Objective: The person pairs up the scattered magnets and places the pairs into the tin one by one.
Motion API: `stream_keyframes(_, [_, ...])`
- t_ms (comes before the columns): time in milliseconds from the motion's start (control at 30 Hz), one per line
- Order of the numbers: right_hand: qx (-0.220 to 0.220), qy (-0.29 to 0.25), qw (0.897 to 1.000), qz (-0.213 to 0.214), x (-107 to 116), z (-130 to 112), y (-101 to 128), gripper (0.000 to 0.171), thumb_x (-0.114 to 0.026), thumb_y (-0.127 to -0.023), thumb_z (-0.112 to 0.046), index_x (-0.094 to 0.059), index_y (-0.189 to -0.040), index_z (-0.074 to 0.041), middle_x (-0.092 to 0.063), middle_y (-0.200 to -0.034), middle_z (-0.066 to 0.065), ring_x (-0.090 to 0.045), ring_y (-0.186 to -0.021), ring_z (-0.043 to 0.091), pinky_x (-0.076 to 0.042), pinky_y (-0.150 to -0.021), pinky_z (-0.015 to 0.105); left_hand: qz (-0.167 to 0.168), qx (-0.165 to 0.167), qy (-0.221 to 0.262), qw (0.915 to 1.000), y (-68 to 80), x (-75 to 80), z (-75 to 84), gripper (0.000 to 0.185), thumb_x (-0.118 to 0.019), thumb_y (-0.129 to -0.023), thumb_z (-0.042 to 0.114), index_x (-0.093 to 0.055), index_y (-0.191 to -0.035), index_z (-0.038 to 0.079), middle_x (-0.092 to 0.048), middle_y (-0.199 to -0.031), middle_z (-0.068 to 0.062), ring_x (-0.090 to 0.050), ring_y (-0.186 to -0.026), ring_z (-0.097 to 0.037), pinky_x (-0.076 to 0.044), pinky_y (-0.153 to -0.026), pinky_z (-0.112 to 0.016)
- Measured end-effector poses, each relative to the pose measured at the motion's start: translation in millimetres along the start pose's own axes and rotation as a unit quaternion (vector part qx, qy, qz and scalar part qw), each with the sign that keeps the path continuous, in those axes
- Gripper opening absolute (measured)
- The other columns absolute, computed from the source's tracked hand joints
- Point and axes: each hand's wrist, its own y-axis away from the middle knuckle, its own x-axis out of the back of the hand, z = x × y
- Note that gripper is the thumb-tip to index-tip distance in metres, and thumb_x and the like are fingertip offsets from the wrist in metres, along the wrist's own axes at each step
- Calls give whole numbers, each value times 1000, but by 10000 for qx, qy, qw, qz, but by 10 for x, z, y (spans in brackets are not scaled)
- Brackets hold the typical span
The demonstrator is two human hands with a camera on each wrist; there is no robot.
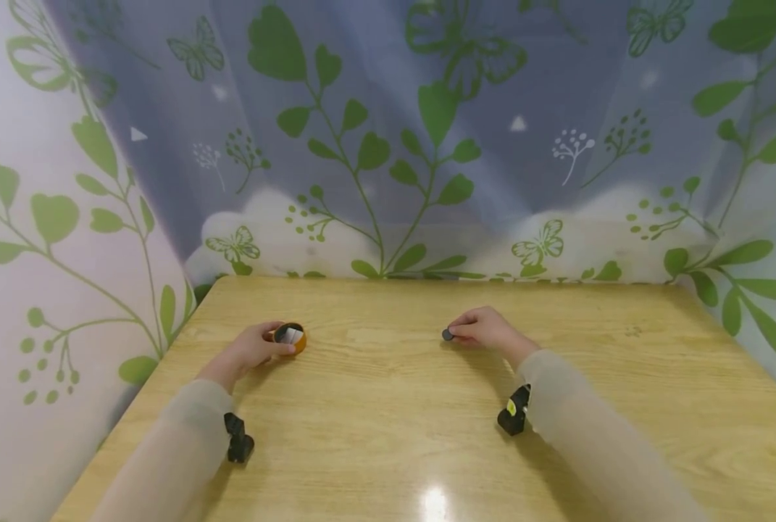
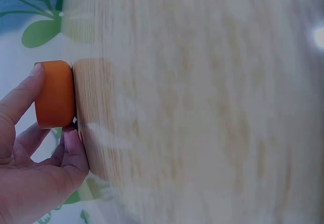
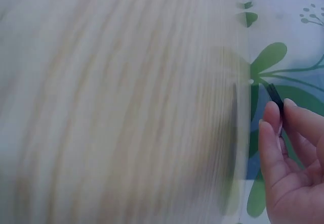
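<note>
My left hand (image 1: 256, 347) holds a small round orange container (image 1: 302, 345) at the left of the table, thumb on the near side of its rim. White pieces (image 1: 290, 336) show inside its dark interior in the head view. From the left wrist, the container (image 2: 56, 95) appears side-on, its base right at the tabletop, with fingers curled behind it. Well to the right, my right hand (image 1: 490, 330) pinches a small dark grey disc (image 1: 448, 334) between thumb and fingertips, close over the wood. Seen edge-on in the right wrist view, this dark piece (image 3: 275, 93) is thin, partly hidden by the fingers.
Both hands are over a light wooden table (image 1: 368, 406), with a wide stretch of wood between them. A curtain printed with leaves and butterflies (image 1: 388, 145) hangs along the back and left edges. Black wrist cameras (image 1: 238, 438) are strapped at both sleeves.
</note>
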Motion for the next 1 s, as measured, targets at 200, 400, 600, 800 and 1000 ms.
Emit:
stream_keyframes(200, [80, -93, 9999, 8, -116, -82, -62, 26, -60, -91, -10, -63, -109, 9, -67, -93, 10, -63, -79, 17, -52, -73, 31, 10, -36, 53, 10000, 0, -4, 3, 75, -69, -86, 21, -28, -144, -4, -38, -131, -32, -45, -112, -35, -43, -90, -43])
stream_keyframes(400, [120, -310, 9994, 2, -266, -99, -147, 25, -62, -90, -9, -64, -107, 9, -68, -89, 9, -61, -73, 12, -52, -69, 27, 18, -12, 28, 10000, 2, -3, 1, 75, -69, -86, 21, -27, -144, -4, -39, -130, -31, -45, -111, -34, -43, -91, -43])
stream_keyframes(600, [114, -625, 9980, 2, -419, -116, -238, 23, -62, -90, -7, -64, -106, 10, -67, -92, 12, -64, -79, 15, -53, -73, 28, 54, -37, -21, 10000, 3, 0, -18, 74, -69, -86, 20, -28, -143, -4, -39, -130, -31, -46, -110, -34, -43, -90, -43])
stream_keyframes(800, [77, -704, 9975, 13, -577, -207, -272, 21, -61, -90, -6, -64, -105, 9, -67, -95, 13, -65, -80, 16, -53, -74, 29, 41, -54, 24, 10000, 4, -9, -49, 73, -69, -86, 20, -29, -143, -4, -40, -129, -31, -44, -110, -33, -43, -90, -42])
stream_keyframes(1000, [138, -812, 9965, 139, -728, -333, -292, 18, -62, -89, -5, -65, -102, 7, -66, -101, 15, -65, -89, 23, -52, -78, 31, 23, -97, 64, 9999, 4, -13, -36, 74, -68, -87, 20, -28, -144, -3, -37, -132, -32, -42, -115, -36, -41, -92, -44])
